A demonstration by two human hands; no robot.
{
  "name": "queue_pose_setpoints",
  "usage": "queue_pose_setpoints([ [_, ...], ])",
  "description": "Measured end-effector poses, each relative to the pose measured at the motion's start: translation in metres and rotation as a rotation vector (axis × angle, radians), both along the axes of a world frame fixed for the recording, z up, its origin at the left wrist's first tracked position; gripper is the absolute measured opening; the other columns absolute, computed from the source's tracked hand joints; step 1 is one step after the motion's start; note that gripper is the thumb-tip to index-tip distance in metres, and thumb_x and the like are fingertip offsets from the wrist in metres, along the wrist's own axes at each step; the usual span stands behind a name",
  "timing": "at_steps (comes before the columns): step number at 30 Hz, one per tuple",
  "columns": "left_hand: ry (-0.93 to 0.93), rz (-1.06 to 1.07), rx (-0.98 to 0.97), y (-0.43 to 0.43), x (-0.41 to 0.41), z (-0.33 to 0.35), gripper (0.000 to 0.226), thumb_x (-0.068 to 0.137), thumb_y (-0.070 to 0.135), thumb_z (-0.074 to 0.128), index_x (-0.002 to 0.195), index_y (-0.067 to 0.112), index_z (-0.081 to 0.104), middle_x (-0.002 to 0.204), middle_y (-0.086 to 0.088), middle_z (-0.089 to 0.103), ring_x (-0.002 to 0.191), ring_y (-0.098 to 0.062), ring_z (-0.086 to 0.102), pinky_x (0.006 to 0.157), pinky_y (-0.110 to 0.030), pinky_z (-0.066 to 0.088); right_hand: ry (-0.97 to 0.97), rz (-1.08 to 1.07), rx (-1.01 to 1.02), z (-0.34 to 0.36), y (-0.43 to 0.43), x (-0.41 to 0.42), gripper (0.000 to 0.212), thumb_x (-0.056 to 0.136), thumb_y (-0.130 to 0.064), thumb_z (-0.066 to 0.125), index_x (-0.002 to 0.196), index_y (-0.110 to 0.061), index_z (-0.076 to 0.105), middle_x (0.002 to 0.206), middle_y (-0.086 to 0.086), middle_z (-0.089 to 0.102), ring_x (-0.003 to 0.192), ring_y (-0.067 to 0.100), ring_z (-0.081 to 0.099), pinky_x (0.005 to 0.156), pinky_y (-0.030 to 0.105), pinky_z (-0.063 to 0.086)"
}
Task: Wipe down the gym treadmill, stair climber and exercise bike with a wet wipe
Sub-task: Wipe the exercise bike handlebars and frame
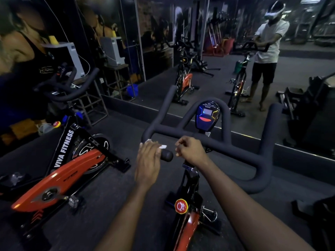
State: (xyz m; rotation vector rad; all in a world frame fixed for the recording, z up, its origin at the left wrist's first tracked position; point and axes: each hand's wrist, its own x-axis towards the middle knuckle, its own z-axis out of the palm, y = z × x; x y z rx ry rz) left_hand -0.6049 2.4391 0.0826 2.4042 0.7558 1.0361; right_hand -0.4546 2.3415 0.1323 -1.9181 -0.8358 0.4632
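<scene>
Head view showed the work on the exercise bike [190, 225] at lower centre of the frame, with wiping under way at the handlebar [235, 147].

**Progress (judgement)**
- The left grip end of the handlebar was being wiped.
- The rest of the handlebar loop, the console [206, 115], the red knob [181, 205] and the frame probably remained to be done. No surface showed a wet sheen to confirm otherwise.
- No treadmill or stair climber could be identified with certainty, so their status could not be told. A dark machine stood at the right edge of the frame, but its type was unclear.

**Hands and wipe**
- The left hand [148, 160] lay over the grip end at centre frame, its fingers curved round the bar with the wet wipe [162, 146] trapped beneath. Only small white corners of the wipe showed past the fingers.
- The right hand [190, 151] sat just beside it at the central bar with its fingers curled. Whether they clasped the bar or held nothing could not be told.

**Materials and shapes**
- The handlebar was a thick round tube in matte dark foam, bent into several loops, with a blunt rounded end cap.
- The console was a glossy teardrop-shaped plastic housing with a small screen.
- The frame was black metal with smooth orange panels.
- A second bike [61, 178] of the same type, marked VIVA FITNESS, stood at lower left.
- The floor [126, 178] looked like dull dark rubber matting.
- A mirror wall [208, 51] filled the upper frame.
</scene>
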Motion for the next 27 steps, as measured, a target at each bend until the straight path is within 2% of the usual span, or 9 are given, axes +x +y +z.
queue_pose_setpoints([
  [3,-0.037,0.012,-0.073,-0.011,0.005,-0.001,0.046,0.107,0.031,0.031,0.129,0.012,0.067,0.144,-0.003,0.058,0.146,-0.020,0.037,0.126,-0.041,0.015,-0.026,0.012,-0.017,-0.002,-0.002,0.002,0.012,0.094,-0.005,0.058,0.087,-0.008,0.067,0.080,0.012,0.075,0.071,0.021,0.075,0.078,0.038,0.061],
  [8,0.027,-0.201,0.142,-0.023,0.009,-0.009,0.040,0.107,0.027,0.034,0.133,0.015,0.061,0.139,0.001,0.057,0.143,-0.018,0.039,0.123,-0.044,0.021,-0.070,0.006,-0.020,-0.001,-0.003,0.001,0.013,0.093,-0.003,0.057,0.090,-0.005,0.070,0.083,0.012,0.075,0.070,0.016,0.072,0.067,0.022,0.057],
  [10,0.026,-0.179,0.118,-0.005,0.001,-0.010,0.041,0.108,0.027,0.034,0.136,0.013,0.060,0.142,-0.001,0.056,0.143,-0.018,0.040,0.121,-0.048,0.025,-0.035,0.015,-0.012,-0.001,-0.004,0.000,0.015,0.094,0.000,0.054,0.090,-0.003,0.068,0.085,0.016,0.074,0.067,0.017,0.070,0.069,0.026,0.059],
  [13,-0.038,-0.045,-0.016,0.020,-0.011,-0.014,0.044,0.108,0.026,0.032,0.140,0.012,0.058,0.152,-0.003,0.049,0.148,-0.022,0.035,0.122,-0.050,0.023,0.000,0.016,0.006,-0.002,-0.003,-0.001,0.016,0.096,0.002,0.052,0.089,-0.004,0.065,0.087,0.018,0.072,0.065,0.015,0.066,0.062,0.020,0.057],
  [15,-0.081,0.012,-0.067,0.013,-0.008,-0.018,0.048,0.109,0.032,0.028,0.145,0.014,0.054,0.158,0.001,0.042,0.152,-0.019,0.026,0.125,-0.041,0.018,-0.006,0.011,0.012,-0.003,-0.002,-0.001,0.016,0.096,0.002,0.052,0.089,-0.003,0.066,0.086,0.019,0.072,0.064,0.016,0.066,0.066,0.025,0.060],
  [18,-0.102,-0.071,-0.010,-0.018,0.008,-0.024,0.048,0.110,0.037,0.024,0.149,0.023,0.047,0.161,0.010,0.035,0.155,-0.017,0.018,0.125,-0.027,0.011,-0.014,0.008,0.012,-0.004,-0.001,-0.001,0.016,0.096,0.001,0.053,0.089,-0.003,0.066,0.084,0.016,0.072,0.063,0.015,0.066,0.078,0.038,0.062],
  [22,-0.113,-0.123,0.004,0.001,0.005,-0.029,0.047,0.110,0.035,0.025,0.148,0.022,0.049,0.160,0.006,0.038,0.154,-0.016,0.022,0.126,-0.039,0.014,-0.008,0.005,0.012,-0.007,0.000,0.000,0.014,0.096,0.001,0.054,0.090,0.000,0.066,0.083,0.016,0.072,0.064,0.017,0.067,0.082,0.046,0.061],
  [25,-0.124,-0.026,-0.183,0.043,0.000,-0.020,0.047,0.110,0.028,0.028,0.151,0.012,0.046,0.163,-0.002,0.034,0.155,-0.016,0.019,0.126,-0.044,0.017,-0.035,0.013,0.004,-0.008,0.000,0.000,0.015,0.095,-0.001,0.055,0.086,-0.006,0.066,0.081,0.014,0.072,0.065,0.018,0.068,0.082,0.048,0.060],
  [27,-0.162,-0.016,-0.320,0.055,0.005,-0.012,0.045,0.112,0.021,0.030,0.154,0.010,0.040,0.164,-0.002,0.030,0.155,-0.015,0.019,0.127,-0.037,0.016,-0.034,0.011,0.008,-0.008,0.001,0.000,0.016,0.095,-0.001,0.055,0.084,-0.008,0.065,0.080,0.013,0.072,0.065,0.018,0.068,0.081,0.048,0.061],
])
